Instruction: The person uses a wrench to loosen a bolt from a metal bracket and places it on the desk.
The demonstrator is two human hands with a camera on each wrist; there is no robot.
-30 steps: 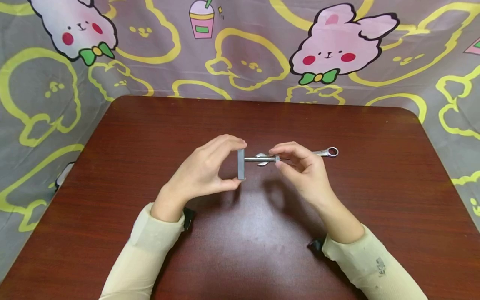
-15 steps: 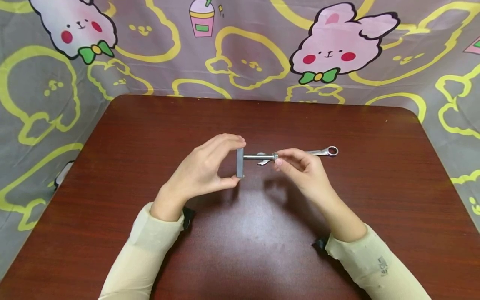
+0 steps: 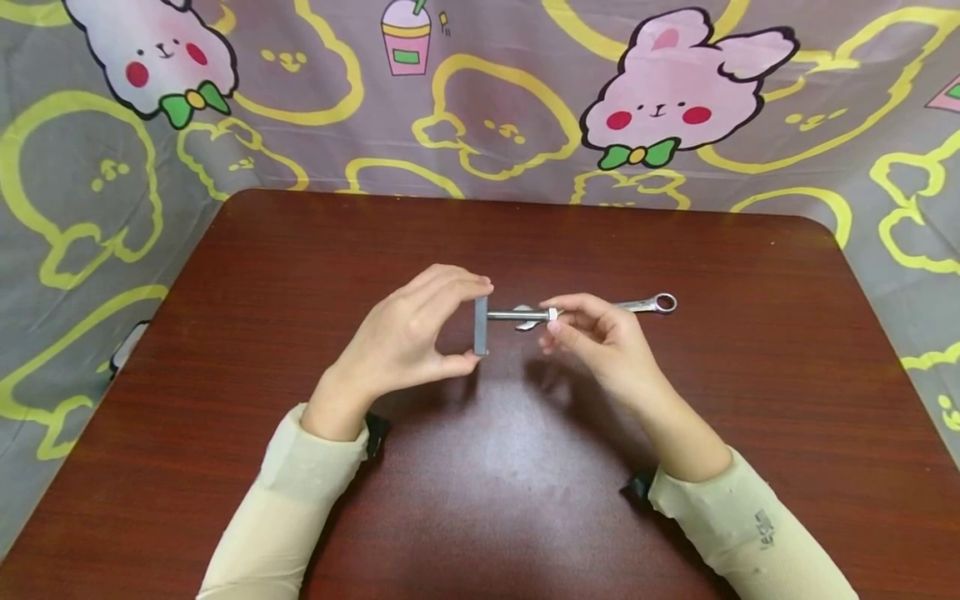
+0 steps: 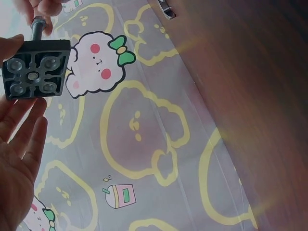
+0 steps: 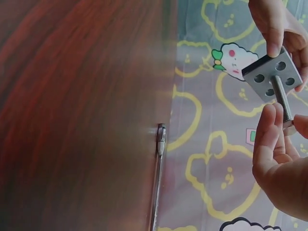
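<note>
My left hand grips a square grey plate by two opposite edges, thumb below and fingers above. A steel bolt runs from the plate's middle toward the right, roughly level above the table. Four-cornered round holes mark the plate's face in the right wrist view; its ribbed back faces the left wrist camera. At the bolt's free end is a hex nut. My right hand has its thumb and fingers curled about this nut, pinching it.
A combination wrench lies on the brown table behind the bolt, its open end partly overlapped by the bolt and its middle hidden by my right hand. A printed curtain hangs around the table's far and side edges.
My right fingers have opened and closed at the nut, shifting round it, and the nut's visible face differs. The left hand and plate have stayed almost still.
</note>
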